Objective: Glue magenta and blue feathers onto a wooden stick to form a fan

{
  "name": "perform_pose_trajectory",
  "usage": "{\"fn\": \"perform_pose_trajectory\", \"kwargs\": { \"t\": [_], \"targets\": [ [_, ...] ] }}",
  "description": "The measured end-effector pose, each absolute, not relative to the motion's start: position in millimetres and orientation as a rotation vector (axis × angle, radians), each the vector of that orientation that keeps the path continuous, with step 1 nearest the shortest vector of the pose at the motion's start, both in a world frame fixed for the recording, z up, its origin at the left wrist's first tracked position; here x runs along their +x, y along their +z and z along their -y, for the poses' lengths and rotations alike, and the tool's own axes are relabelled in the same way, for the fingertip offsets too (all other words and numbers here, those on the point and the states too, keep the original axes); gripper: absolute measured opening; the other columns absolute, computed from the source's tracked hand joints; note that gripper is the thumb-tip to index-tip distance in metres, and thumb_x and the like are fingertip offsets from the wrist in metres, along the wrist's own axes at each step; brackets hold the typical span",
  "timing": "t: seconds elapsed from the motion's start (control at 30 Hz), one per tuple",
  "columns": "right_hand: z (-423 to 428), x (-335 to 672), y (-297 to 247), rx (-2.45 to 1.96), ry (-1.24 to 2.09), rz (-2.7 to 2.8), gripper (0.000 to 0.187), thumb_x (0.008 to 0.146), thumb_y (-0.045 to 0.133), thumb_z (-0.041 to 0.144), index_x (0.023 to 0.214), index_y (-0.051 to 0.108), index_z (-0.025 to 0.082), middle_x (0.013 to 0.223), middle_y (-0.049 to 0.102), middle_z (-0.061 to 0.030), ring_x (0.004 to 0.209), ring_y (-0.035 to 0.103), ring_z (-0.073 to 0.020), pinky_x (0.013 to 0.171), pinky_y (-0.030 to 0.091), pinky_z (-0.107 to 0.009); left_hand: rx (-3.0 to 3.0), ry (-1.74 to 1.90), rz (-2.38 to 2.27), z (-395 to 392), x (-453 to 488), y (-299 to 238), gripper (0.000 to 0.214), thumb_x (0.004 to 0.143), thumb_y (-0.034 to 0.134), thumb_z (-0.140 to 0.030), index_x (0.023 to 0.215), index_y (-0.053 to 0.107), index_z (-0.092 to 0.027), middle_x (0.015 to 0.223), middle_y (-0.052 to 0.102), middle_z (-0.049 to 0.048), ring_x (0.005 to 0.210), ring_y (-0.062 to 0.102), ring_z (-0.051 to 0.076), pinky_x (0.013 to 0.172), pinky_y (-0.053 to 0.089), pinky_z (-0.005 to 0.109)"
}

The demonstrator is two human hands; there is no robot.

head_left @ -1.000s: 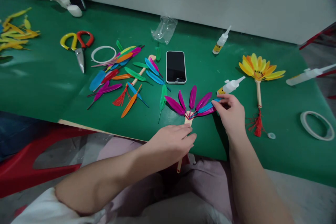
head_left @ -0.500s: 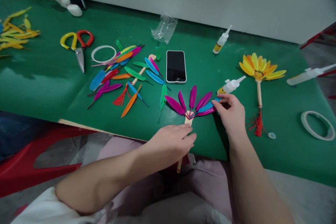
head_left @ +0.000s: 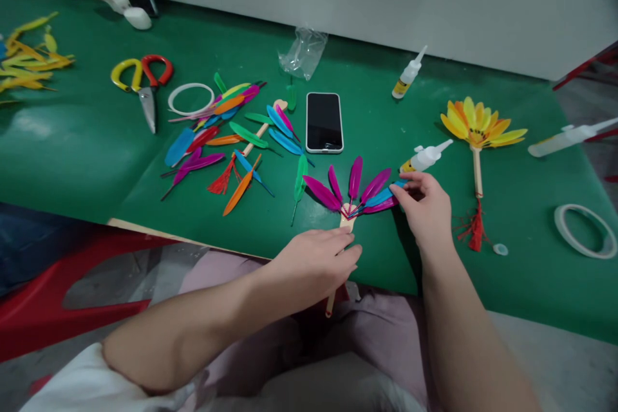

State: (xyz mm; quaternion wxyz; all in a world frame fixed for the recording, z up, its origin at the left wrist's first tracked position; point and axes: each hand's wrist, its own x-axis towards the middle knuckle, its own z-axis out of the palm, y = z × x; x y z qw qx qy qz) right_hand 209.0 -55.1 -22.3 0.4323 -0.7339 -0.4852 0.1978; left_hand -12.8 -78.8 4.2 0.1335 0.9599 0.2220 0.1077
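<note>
My left hand (head_left: pixel 321 261) is closed over a wooden fan handle (head_left: pixel 347 221) at the table's front edge; the handle's lower end pokes out below the fingers. Several magenta feathers (head_left: pixel 356 177) spread from its heart-shaped top. Between thumb and fingertips, my right hand (head_left: pixel 427 206) pinches the outer end of a blue feather (head_left: pixel 379 197), whose quill lies on the heart-shaped top, just above a magenta feather at the right. A white glue bottle (head_left: pixel 423 158) lies right behind the right hand. Loose coloured feathers (head_left: pixel 248 135) lie to the left, some over a second handle.
A phone (head_left: pixel 324 122) lies beyond the fan. Scissors (head_left: pixel 147 93), a white ring (head_left: pixel 190 99) and yellow feathers (head_left: pixel 33 61) are at left. On the right are a yellow feather fan (head_left: pixel 476 161), a tape roll (head_left: pixel 584 232) and more glue bottles (head_left: pixel 408 77). A plastic bag (head_left: pixel 305 53) lies behind.
</note>
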Motion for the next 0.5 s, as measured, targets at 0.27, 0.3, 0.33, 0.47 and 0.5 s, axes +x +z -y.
{"fn": "perform_pose_trajectory", "kwargs": {
  "t": [0.27, 0.3, 0.33, 0.47, 0.5],
  "targets": [
    [55.9, 209.1, -22.1, -1.837, 0.497, 1.208, 0.031, 0.067, 0.062, 0.036, 0.093, 0.059, 0.021, 0.069, 0.057, 0.0010, 0.061, 0.052, -0.0127, 0.060, 0.044, -0.029, 2.778, 0.321, -0.646, 79.2, -13.4, 3.8, 0.024, 0.087, 0.037, -0.023, 0.102, 0.053, -0.014, 0.106, 0.058, 0.0111, 0.108, 0.050, 0.020, 0.084, 0.046, 0.034],
    [55.9, 209.1, -22.2, -1.837, 0.495, 1.209, 0.031, 0.067, 0.062, 0.036, 0.093, 0.059, 0.021, 0.069, 0.057, 0.0008, 0.061, 0.052, -0.0128, 0.060, 0.044, -0.029, 2.780, 0.326, -0.645, 79.3, -13.3, 3.6, 0.024, 0.087, 0.037, -0.024, 0.102, 0.053, -0.014, 0.106, 0.058, 0.0111, 0.108, 0.050, 0.021, 0.084, 0.046, 0.034],
    [55.8, 209.1, -22.3, -1.836, 0.492, 1.210, 0.031, 0.067, 0.062, 0.036, 0.093, 0.059, 0.020, 0.069, 0.057, 0.0007, 0.061, 0.053, -0.0130, 0.061, 0.044, -0.029, 2.782, 0.333, -0.642, 79.4, -13.3, 3.6, 0.024, 0.087, 0.037, -0.024, 0.101, 0.053, -0.014, 0.106, 0.058, 0.0110, 0.108, 0.051, 0.021, 0.084, 0.046, 0.034],
    [55.8, 209.4, -21.7, -1.824, 0.483, 1.206, 0.032, 0.067, 0.061, 0.038, 0.094, 0.059, 0.020, 0.070, 0.056, 0.0005, 0.062, 0.052, -0.0129, 0.061, 0.044, -0.029, 2.783, 0.335, -0.650, 79.4, -13.3, 3.9, 0.024, 0.087, 0.036, -0.024, 0.101, 0.054, -0.014, 0.106, 0.059, 0.0105, 0.107, 0.051, 0.021, 0.083, 0.047, 0.034],
    [56.0, 209.5, -21.4, -1.822, 0.481, 1.203, 0.031, 0.067, 0.061, 0.038, 0.093, 0.059, 0.020, 0.070, 0.056, 0.0005, 0.063, 0.052, -0.0128, 0.061, 0.044, -0.029, 2.785, 0.331, -0.651, 79.4, -13.4, 4.0, 0.025, 0.087, 0.036, -0.024, 0.102, 0.054, -0.014, 0.106, 0.059, 0.0104, 0.107, 0.051, 0.020, 0.083, 0.047, 0.034]
  ]
}}
